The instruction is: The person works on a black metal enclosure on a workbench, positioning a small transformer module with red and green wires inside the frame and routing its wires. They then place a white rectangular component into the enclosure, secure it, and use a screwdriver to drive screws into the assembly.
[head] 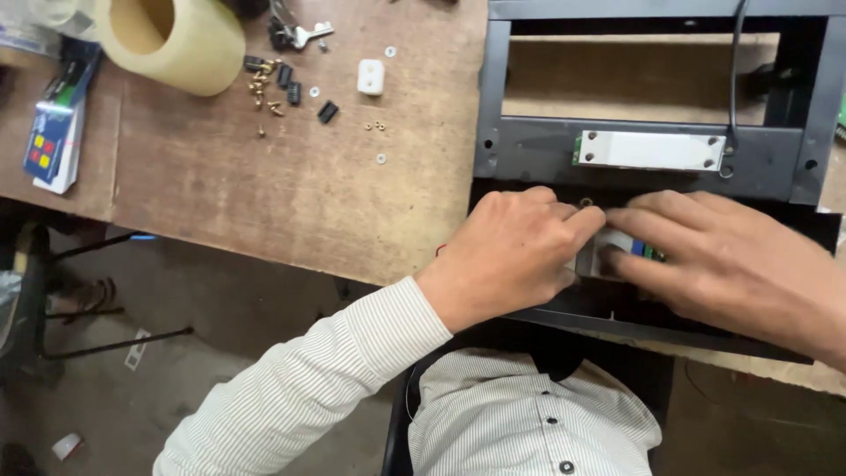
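Observation:
A black metal frame (529, 154) lies on the wooden table (291, 194) at the right. A silvery-white rectangular block (650, 150) is fixed across its middle bar, with a black cable (733, 79) running to it. At the frame's near bar, my left hand (507, 256) and my right hand (731, 260) meet over a small part with a white and green-blue face (627, 247). Fingertips of both hands pinch or press on it; most of it is hidden beneath them.
A big roll of yellowish tape (172, 40) stands at the far left. Brass screws (264, 88), small black pieces (291, 88), washers, a white plastic piece (371, 77) and keys (295, 35) are scattered behind. A printed booklet (55, 132) hangs over the left edge.

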